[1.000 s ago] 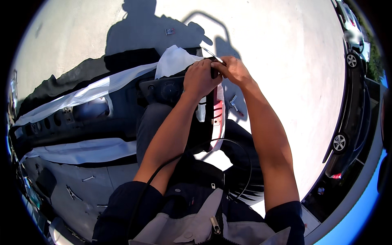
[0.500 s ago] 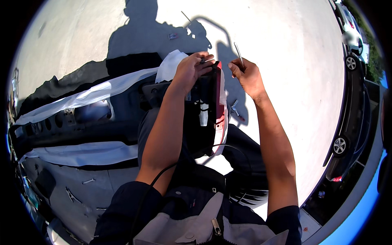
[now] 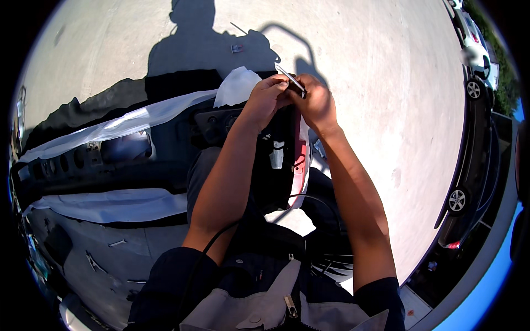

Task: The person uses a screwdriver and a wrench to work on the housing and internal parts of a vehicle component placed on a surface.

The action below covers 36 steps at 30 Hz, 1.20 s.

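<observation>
My right hand (image 3: 316, 105) is closed around a thin silver metal rod-like tool (image 3: 288, 76), which points up and to the left past my fingers. Right beside it, my left hand (image 3: 266, 99) has its thumb and fingers pinched together. A small dark piece sits between the two hands; its kind is too small to tell, and the fingers partly hide it. Both hands are over the far end of a long dark car part (image 3: 171, 168) with a red and white edge (image 3: 300, 160). That part lies across my lap, partly wrapped in white sheeting (image 3: 127, 126).
On the ground at lower left lie a wrench (image 3: 117, 243) and other metal tools (image 3: 95, 263). A shiny tool (image 3: 319, 148) rests on the concrete just right of the red edge. A small packet (image 3: 237, 48) lies in my shadow ahead. Dark parked cars (image 3: 469, 165) line the right.
My right hand has moved left to meet my left hand, and the silver tool has tilted from nearly upright to pointing up-left. My left fingers have closed from a looser spread.
</observation>
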### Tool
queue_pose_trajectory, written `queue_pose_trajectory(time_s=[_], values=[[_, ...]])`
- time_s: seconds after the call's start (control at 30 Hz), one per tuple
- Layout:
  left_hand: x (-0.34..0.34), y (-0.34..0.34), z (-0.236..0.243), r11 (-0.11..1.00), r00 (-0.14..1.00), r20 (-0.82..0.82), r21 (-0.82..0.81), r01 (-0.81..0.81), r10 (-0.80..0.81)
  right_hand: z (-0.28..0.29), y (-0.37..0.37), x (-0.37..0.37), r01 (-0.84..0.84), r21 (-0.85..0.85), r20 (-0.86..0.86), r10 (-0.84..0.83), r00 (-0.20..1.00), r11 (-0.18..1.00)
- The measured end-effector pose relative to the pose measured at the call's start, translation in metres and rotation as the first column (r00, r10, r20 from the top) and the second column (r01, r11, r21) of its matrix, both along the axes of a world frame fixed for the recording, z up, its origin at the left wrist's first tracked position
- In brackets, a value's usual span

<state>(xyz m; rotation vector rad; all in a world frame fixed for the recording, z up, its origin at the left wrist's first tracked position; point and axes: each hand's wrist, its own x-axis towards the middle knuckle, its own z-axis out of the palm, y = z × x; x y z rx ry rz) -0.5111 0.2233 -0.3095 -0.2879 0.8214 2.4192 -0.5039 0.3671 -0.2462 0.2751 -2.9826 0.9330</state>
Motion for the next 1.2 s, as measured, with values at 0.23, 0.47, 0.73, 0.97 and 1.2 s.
queue_pose_trajectory(time_s=[0.23,0.47,0.73,0.97,1.2], values=[[0.001,0.003,0.000,0.999,1.000,0.020,-0.050,0.003,-0.002,-0.001,0.004,0.001,-0.020,0.054,0.043,0.017,0.999,0.998],[-0.006,-0.001,0.015,0.939,0.995,-0.036,-0.335,0.074,-0.091,0.006,0.029,-0.013,0.141,-0.516,0.302,0.025,0.953,0.845],[-0.008,0.005,-0.004,0.907,0.984,-0.168,-0.420,-0.015,-0.062,-0.003,0.021,-0.012,0.244,-0.430,0.390,-0.065,0.918,0.869],[-0.012,0.010,-0.001,0.835,0.988,-0.152,-0.547,-0.056,-0.033,-0.015,0.020,-0.011,0.290,-0.433,0.408,-0.101,0.907,0.853],[-0.021,0.014,-0.042,0.446,0.928,-0.262,-0.887,-0.124,-0.263,-0.014,0.033,0.015,0.326,-0.233,0.324,-0.243,0.914,0.916]])
